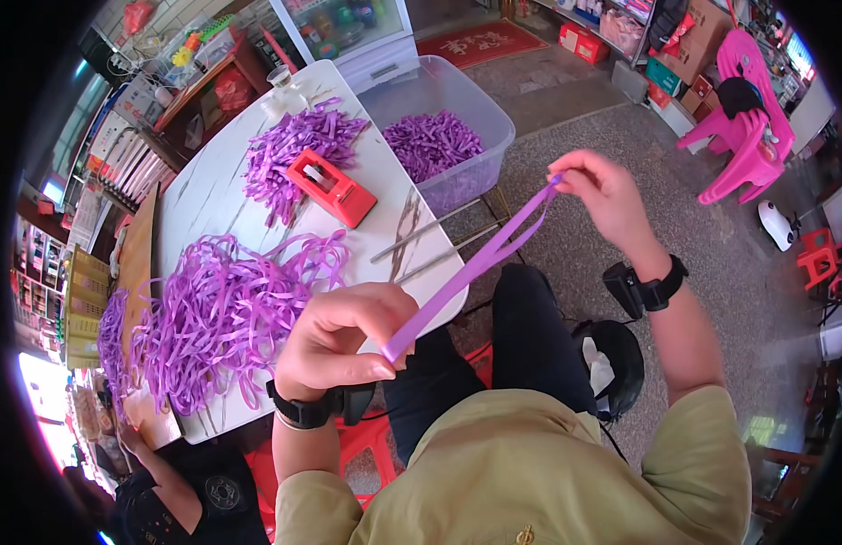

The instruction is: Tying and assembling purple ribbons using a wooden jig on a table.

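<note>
A purple ribbon strip (471,270) is stretched slantwise over my lap, looped double toward its upper end. My left hand (343,336) pinches its lower end between thumb and fingers, close to the table's corner. Higher up, away from the table, my right hand (604,195) grips the other end with its fingertips. Left of my left hand, a large tangle of loose purple ribbons (225,309) covers part of the white marbled table (212,177). Behind it lie a heap of shorter purple strips (298,150) and a red tape dispenser (353,200).
A clear plastic bin (493,145) beside the table holds many purple strips. Two metal rods (412,241) stick out at the table's edge. Another person's arm (171,481) is at the lower left. A black bag (625,354) stands by my right leg; pink chairs (748,136) are farther right.
</note>
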Demonstrator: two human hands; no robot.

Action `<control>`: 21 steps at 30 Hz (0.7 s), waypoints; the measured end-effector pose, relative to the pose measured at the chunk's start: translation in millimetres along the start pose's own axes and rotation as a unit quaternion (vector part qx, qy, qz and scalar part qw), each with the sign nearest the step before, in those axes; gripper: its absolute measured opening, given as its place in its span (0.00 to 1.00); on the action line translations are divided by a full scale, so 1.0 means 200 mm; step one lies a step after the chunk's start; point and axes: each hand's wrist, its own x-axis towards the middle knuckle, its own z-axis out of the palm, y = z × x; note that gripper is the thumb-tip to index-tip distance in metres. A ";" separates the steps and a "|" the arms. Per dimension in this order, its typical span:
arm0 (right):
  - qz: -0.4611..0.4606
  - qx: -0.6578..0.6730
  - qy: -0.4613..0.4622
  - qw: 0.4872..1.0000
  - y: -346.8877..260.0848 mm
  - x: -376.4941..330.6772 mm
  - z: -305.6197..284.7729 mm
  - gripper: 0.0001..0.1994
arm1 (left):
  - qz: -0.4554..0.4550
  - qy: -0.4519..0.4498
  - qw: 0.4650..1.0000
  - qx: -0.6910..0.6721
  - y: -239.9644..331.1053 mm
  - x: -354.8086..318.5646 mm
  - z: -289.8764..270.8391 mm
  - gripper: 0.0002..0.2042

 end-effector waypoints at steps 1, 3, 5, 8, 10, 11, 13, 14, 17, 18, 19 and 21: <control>-0.036 -0.082 -0.004 0.996 0.00 -0.01 0.02 0.06 | 0.032 0.023 0.999 -0.016 0.01 0.00 0.01 0.05; -0.066 -0.112 0.000 0.992 -0.01 -0.04 0.05 0.06 | 0.064 0.025 0.997 -0.036 0.01 0.01 0.01 0.05; -0.085 -0.203 -0.022 0.975 0.00 -0.04 0.07 0.06 | 0.107 0.049 0.992 -0.046 0.03 0.01 0.01 0.06; -0.022 -0.083 -0.033 0.996 0.06 -0.05 0.10 0.06 | 0.132 0.089 0.987 -0.025 0.02 0.01 0.03 0.07; 0.038 0.039 -0.034 0.998 0.07 -0.05 0.10 0.06 | 0.132 0.100 0.986 -0.017 0.01 0.00 0.02 0.07; 0.112 0.129 -0.071 0.983 0.05 -0.05 0.10 0.05 | 0.125 0.122 0.984 -0.030 0.01 -0.01 0.02 0.07; 0.184 0.215 -0.106 0.953 0.04 -0.06 0.09 0.05 | 0.119 0.145 0.981 -0.045 0.01 -0.02 0.00 0.08; 0.188 0.206 -0.139 0.950 0.04 -0.06 0.09 0.05 | 0.131 0.176 0.973 -0.072 0.03 -0.01 -0.01 0.08; 0.171 0.131 -0.191 0.958 -0.01 -0.09 0.12 0.07 | 0.168 0.181 0.957 -0.151 0.02 -0.02 -0.08 0.08; 0.149 0.064 -0.205 0.965 -0.04 -0.10 0.14 0.07 | 0.177 0.209 0.949 -0.153 0.03 -0.02 -0.09 0.07; 0.149 0.065 -0.208 0.964 -0.03 -0.11 0.15 0.07 | 0.186 0.238 0.941 -0.155 0.04 -0.02 -0.10 0.06; 0.097 0.087 -0.229 0.965 0.01 -0.13 0.17 0.08 | 0.188 0.215 0.945 -0.157 0.04 -0.03 -0.12 0.04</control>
